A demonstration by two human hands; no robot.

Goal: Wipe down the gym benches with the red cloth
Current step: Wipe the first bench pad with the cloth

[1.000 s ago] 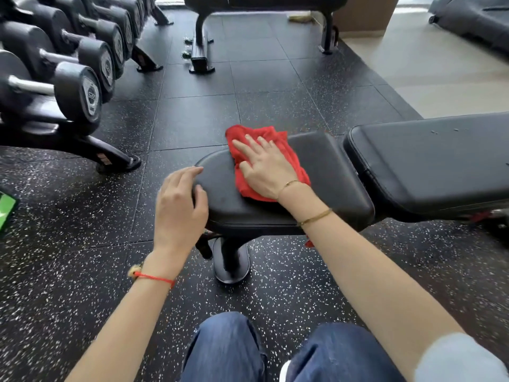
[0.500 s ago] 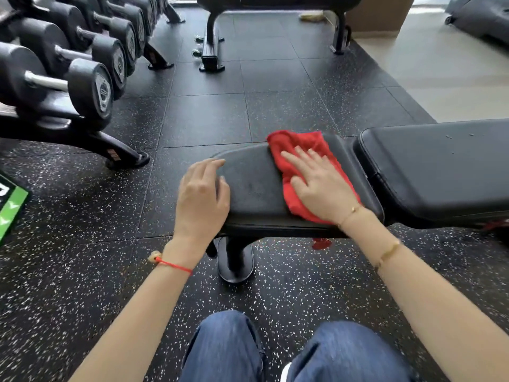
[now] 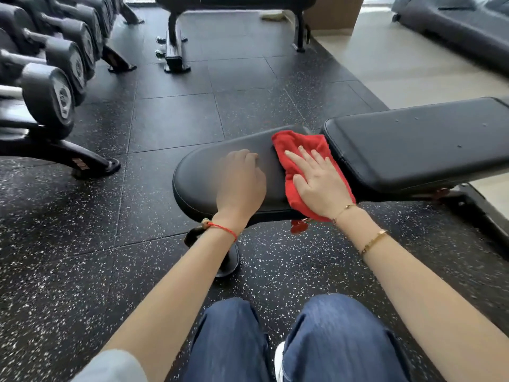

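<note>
A black padded gym bench stands in front of me: its rounded seat pad (image 3: pixel 198 175) at the centre, its long back pad (image 3: pixel 413 150) running off to the right. The red cloth (image 3: pixel 297 150) lies across the right end of the seat pad, by the gap between the pads. My right hand (image 3: pixel 316 183) presses flat on the cloth with fingers spread. My left hand (image 3: pixel 241 183) rests on the middle of the seat pad, fingers bent, holding nothing. Part of the cloth hangs over the near edge.
A rack of black dumbbells (image 3: pixel 52 86) lines the left side, its foot (image 3: pixel 91 166) reaching toward the bench. A second bench (image 3: pixel 176 48) stands at the back. A treadmill (image 3: pixel 451 26) sits at the far right on pale flooring. My knees (image 3: pixel 289 340) are just before the bench's base.
My right hand has slid the cloth rightward along the seat pad to its right end. My left hand has shifted from the pad's left end onto its middle.
</note>
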